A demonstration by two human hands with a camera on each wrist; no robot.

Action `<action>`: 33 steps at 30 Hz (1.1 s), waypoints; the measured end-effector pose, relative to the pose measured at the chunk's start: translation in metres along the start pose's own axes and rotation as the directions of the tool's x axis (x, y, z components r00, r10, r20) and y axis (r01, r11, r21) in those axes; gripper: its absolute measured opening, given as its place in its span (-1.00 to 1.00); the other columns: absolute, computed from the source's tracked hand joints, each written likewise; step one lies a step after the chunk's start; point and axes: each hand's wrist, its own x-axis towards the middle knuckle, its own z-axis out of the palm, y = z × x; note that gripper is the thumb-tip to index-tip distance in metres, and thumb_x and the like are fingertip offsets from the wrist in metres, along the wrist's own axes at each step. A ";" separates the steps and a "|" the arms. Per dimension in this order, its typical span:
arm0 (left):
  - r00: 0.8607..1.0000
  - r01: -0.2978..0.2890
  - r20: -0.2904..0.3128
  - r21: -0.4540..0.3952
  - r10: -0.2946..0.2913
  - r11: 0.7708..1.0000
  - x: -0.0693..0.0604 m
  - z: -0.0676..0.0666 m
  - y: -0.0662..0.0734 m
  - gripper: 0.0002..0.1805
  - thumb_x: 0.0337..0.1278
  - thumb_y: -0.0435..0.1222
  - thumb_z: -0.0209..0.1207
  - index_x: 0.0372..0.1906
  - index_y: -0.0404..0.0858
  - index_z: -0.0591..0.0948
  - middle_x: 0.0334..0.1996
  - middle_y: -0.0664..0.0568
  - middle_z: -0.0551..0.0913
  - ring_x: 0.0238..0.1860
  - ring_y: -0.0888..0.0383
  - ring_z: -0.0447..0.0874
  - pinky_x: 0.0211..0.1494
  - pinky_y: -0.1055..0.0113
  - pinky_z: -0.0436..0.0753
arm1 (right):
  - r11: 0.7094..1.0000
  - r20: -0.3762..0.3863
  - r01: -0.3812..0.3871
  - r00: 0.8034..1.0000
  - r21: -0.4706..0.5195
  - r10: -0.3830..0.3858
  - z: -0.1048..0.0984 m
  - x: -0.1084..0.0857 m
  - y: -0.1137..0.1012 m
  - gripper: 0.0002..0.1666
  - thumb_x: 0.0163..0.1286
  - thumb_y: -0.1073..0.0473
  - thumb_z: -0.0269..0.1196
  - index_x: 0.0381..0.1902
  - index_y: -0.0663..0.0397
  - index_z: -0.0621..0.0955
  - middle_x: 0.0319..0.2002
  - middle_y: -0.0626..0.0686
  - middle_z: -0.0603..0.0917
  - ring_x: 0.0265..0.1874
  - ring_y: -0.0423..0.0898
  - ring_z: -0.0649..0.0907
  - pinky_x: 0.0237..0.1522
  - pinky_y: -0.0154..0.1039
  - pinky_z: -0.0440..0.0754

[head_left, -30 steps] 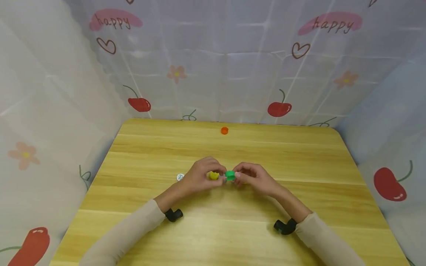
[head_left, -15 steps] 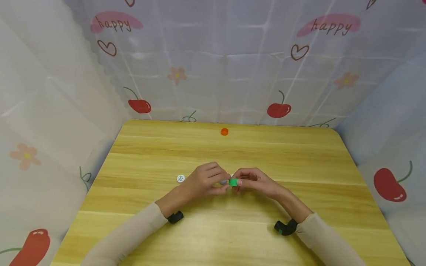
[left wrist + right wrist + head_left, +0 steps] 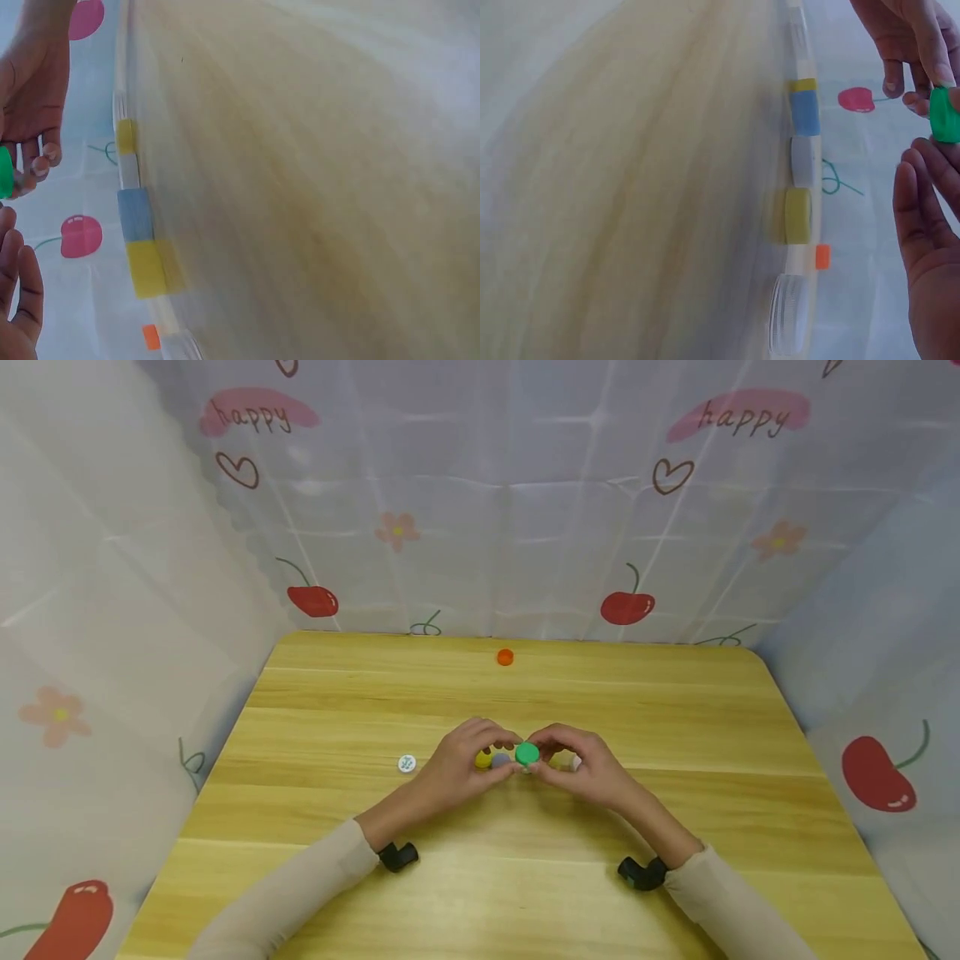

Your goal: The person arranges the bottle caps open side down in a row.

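Note:
In the head view a small round green bottle cap (image 3: 527, 753) is held up between the fingertips of both hands. My left hand (image 3: 457, 764) pinches its left side with thumb and fingers; my right hand (image 3: 592, 768) pinches its right side. The cap's flat round face is turned toward the head camera. The right wrist view shows the green cap (image 3: 945, 116) edge-on between the fingertips. Only part of it enters the left wrist view. Behind the hands sit a yellow cap (image 3: 483, 761), a blue-grey cap (image 3: 501, 761) and a pale yellow cap (image 3: 559, 761), partly hidden by fingers.
An orange cap (image 3: 506, 657) lies near the far edge of the wooden table (image 3: 480, 893). Left of the left hand is a white disc (image 3: 407, 764) with blue marks. A white cap (image 3: 576, 762) shows beside the right hand. Printed curtains enclose three sides.
The green cap has turned from edge-on to face the head camera and risen slightly. Left-hand fingers have shifted apart, so the yellow and blue-grey caps show again.

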 end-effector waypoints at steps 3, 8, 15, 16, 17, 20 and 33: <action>1.000 0.009 -0.003 0.001 -0.009 1.000 -0.001 0.001 -0.002 -0.71 0.36 -0.12 0.46 0.10 -0.04 0.73 -0.08 0.09 0.81 -0.03 0.21 0.66 -0.02 0.39 0.72 | 0.996 -0.029 0.061 0.998 -0.071 -0.063 0.001 0.001 -0.002 -0.59 0.36 0.28 0.52 0.12 -0.16 0.74 -0.03 -0.12 0.83 -0.13 -0.18 0.76 -0.06 -0.13 0.80; 1.000 -0.003 -0.018 0.009 0.003 1.000 -0.003 0.006 -0.005 -0.72 0.35 -0.16 0.46 0.09 -0.05 0.75 -0.08 0.13 0.82 0.01 0.22 0.67 0.06 0.37 0.71 | 0.986 -0.064 0.104 0.991 -0.132 -0.113 0.002 -0.001 -0.001 -0.57 0.32 0.29 0.55 0.12 -0.10 0.76 -0.02 -0.09 0.84 -0.13 -0.10 0.77 -0.08 -0.22 0.78; 0.998 -0.043 0.054 0.066 0.039 0.997 0.009 0.015 0.003 -0.71 0.39 -0.10 0.43 0.11 -0.05 0.75 -0.06 0.15 0.80 -0.01 0.26 0.69 0.09 0.41 0.70 | 0.986 -0.112 0.082 0.989 -0.146 -0.099 -0.005 -0.018 0.001 -0.54 0.26 0.30 0.60 0.09 -0.11 0.76 -0.08 -0.16 0.77 -0.20 -0.12 0.73 -0.12 -0.29 0.75; 0.996 -0.037 0.083 0.086 0.029 0.996 0.012 0.016 0.006 -0.71 0.41 -0.07 0.41 0.12 -0.03 0.75 -0.05 0.17 0.79 -0.01 0.26 0.70 0.08 0.42 0.70 | 0.987 -0.107 0.058 0.991 -0.151 -0.075 -0.007 -0.021 0.001 -0.55 0.27 0.28 0.59 0.09 -0.13 0.75 -0.09 -0.18 0.76 -0.20 -0.15 0.72 -0.11 -0.30 0.74; 0.993 -0.026 0.115 0.109 0.013 0.994 0.015 0.017 0.008 -0.70 0.43 -0.05 0.40 0.13 -0.02 0.75 -0.03 0.19 0.78 0.00 0.27 0.70 0.09 0.43 0.71 | 0.986 -0.099 0.032 0.994 -0.162 -0.049 -0.010 -0.025 0.000 -0.55 0.29 0.26 0.58 0.10 -0.15 0.75 -0.08 -0.21 0.75 -0.19 -0.18 0.72 -0.11 -0.28 0.75; 0.978 -0.004 0.205 0.179 -0.034 0.984 0.030 0.026 0.017 -0.69 0.45 0.01 0.36 0.14 0.03 0.74 0.04 0.23 0.73 0.08 0.28 0.69 0.14 0.41 0.70 | 0.977 -0.082 -0.034 0.997 -0.212 0.017 -0.021 -0.036 0.000 -0.56 0.31 0.24 0.58 0.10 -0.18 0.72 -0.08 -0.24 0.73 -0.19 -0.17 0.72 -0.10 -0.23 0.77; 0.906 -0.147 0.415 0.486 -0.079 0.862 0.092 0.099 0.043 -0.65 0.54 0.08 0.24 0.18 0.03 0.75 0.24 0.23 0.66 0.21 0.21 0.59 0.29 0.32 0.62 | 0.900 -0.064 -0.121 0.993 -0.419 0.104 -0.074 -0.077 0.022 -0.59 0.28 0.33 0.57 0.06 -0.02 0.74 -0.10 -0.13 0.79 -0.22 -0.17 0.74 -0.14 -0.35 0.74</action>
